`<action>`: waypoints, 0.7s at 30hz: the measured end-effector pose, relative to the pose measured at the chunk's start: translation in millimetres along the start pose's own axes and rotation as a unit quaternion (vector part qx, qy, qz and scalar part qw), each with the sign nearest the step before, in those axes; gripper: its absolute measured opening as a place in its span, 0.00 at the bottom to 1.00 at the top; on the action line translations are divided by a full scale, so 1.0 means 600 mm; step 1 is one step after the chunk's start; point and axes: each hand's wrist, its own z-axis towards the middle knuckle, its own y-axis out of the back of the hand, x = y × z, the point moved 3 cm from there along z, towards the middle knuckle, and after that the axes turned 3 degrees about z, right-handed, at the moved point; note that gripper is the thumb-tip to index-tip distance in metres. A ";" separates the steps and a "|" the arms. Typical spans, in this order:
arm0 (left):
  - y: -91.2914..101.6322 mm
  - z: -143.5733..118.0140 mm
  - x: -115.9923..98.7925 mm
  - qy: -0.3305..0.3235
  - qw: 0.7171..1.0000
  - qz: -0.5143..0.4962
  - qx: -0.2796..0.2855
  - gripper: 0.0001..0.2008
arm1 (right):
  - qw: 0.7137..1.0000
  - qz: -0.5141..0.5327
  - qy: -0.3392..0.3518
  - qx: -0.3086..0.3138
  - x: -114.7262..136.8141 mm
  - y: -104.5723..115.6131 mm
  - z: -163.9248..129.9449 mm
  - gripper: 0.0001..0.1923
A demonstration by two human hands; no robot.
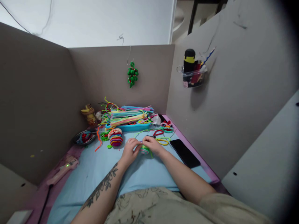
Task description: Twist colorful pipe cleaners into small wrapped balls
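The blue mat (93,174) covered the desk between the grey partition walls (35,102), with a heap of pipe cleaners (127,116) at the back and a black phone (185,153) to my right. Near the striped wound ball (115,137), my left hand (130,151) and right hand (153,145) were both closed around a small pipe-cleaner coil (144,150) just above the mat's middle. I judged I was mid-winding; the next turn needed a tight, even wrap.
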 end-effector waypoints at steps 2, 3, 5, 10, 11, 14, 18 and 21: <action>0.000 0.000 0.000 -0.002 1.000 -0.006 0.003 0.08 | 1.000 0.007 -0.009 -0.003 -0.003 0.000 0.001 0.07; -0.001 0.000 0.001 -0.002 1.000 -0.010 0.006 0.08 | 1.000 0.008 -0.013 -0.004 -0.005 0.000 0.001 0.07; -0.002 0.000 0.003 -0.002 1.000 -0.020 0.014 0.09 | 1.000 0.011 -0.019 -0.006 -0.006 0.000 0.000 0.06; -0.003 0.002 0.011 0.002 0.999 -0.040 0.017 0.09 | 0.999 0.032 -0.038 0.000 -0.007 -0.003 -0.001 0.06; -0.003 0.002 0.011 0.005 0.999 -0.042 0.018 0.09 | 0.998 0.037 -0.041 0.002 -0.007 -0.004 -0.001 0.06; 0.000 0.004 0.009 0.015 0.999 -0.047 0.019 0.09 | 0.998 0.049 -0.043 0.006 -0.008 -0.005 -0.001 0.06; 0.002 0.003 0.008 0.044 0.997 -0.065 0.010 0.07 | 0.998 0.058 -0.034 0.007 -0.006 -0.004 -0.001 0.07; 0.001 0.002 0.015 0.089 0.991 -0.095 0.000 0.06 | 0.998 0.060 -0.031 0.006 -0.001 -0.004 -0.001 0.08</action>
